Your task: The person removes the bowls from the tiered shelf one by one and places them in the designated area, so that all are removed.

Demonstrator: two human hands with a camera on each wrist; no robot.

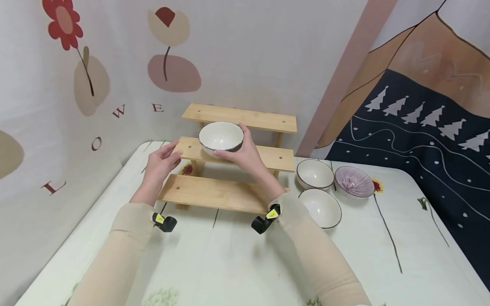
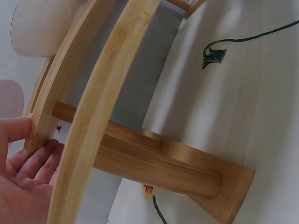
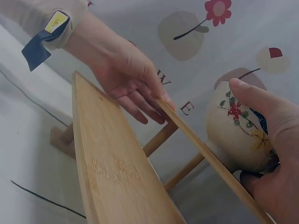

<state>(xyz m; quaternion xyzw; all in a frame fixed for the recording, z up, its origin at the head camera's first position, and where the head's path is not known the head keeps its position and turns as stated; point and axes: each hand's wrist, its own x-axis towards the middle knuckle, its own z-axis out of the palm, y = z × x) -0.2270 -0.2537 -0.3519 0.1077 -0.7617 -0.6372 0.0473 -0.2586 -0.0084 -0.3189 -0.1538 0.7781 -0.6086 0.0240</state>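
In the head view, a white bowl with a dark rim [image 1: 221, 137] is at the middle tier [image 1: 269, 158] of a three-tier wooden shelf. My right hand [image 1: 248, 154] holds this bowl by its right side, thumb at the front. Red and yellow flowers decorate the bowl's outside [image 3: 233, 123] in the right wrist view. Whether its base fully rests on the board, I cannot tell. My left hand [image 1: 160, 165] pinches the left end of the middle tier. The left wrist view shows the left thumb above that board and the fingers [image 2: 39, 163] beneath it.
Right of the shelf, two white bowls [image 1: 314, 173] [image 1: 321, 208] and a purple ribbed bowl [image 1: 354, 182] stand on the pale cloth. The lower tier [image 1: 218, 193] lies in front, the top tier [image 1: 245, 117] behind. A printed curtain [image 1: 268, 51] hangs at the back.
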